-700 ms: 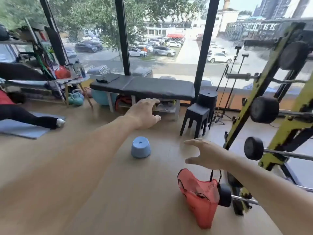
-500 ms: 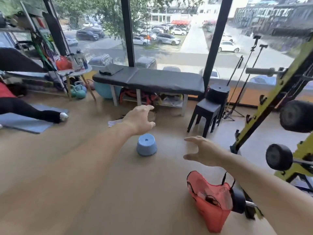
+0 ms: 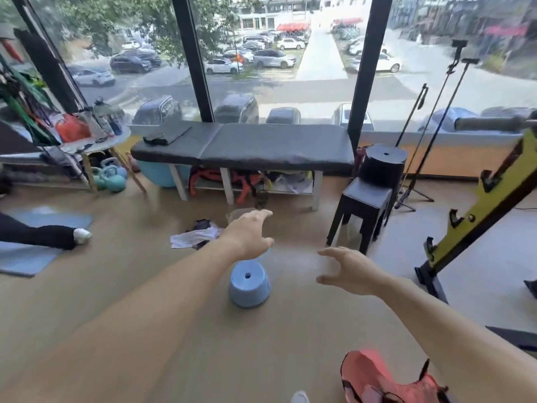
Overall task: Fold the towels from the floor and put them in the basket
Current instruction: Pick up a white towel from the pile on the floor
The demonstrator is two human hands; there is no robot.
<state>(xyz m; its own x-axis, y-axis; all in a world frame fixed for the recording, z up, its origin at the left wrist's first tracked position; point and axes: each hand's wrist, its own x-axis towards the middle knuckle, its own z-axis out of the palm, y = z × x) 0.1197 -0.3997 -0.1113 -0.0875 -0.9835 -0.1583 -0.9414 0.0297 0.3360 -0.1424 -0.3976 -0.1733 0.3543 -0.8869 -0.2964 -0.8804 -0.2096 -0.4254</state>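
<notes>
White and dark towels (image 3: pixel 195 234) lie crumpled in a loose heap on the wooden floor (image 3: pixel 145 330), just in front of the black padded bench (image 3: pixel 261 146) and a little toward its left end. The heap is longer than it is deep: its long axis runs roughly parallel to the bench, with the white end pointing left. I cannot tell how many towels there are.

Left hand (image 3: pixel 247 235) reaches forward above the floor, just right of the towels, fingers spread and holding nothing. Right hand (image 3: pixel 347 271) hovers further right, fingers curved apart, also empty. A light blue plastic stool (image 3: pixel 249 283) stands on the floor between the two forearms, nearer than the towels. Right of the bench stands a black stool (image 3: pixel 363 207). Behind the bench, tall windows (image 3: pixel 276 53) show a car park.
</notes>
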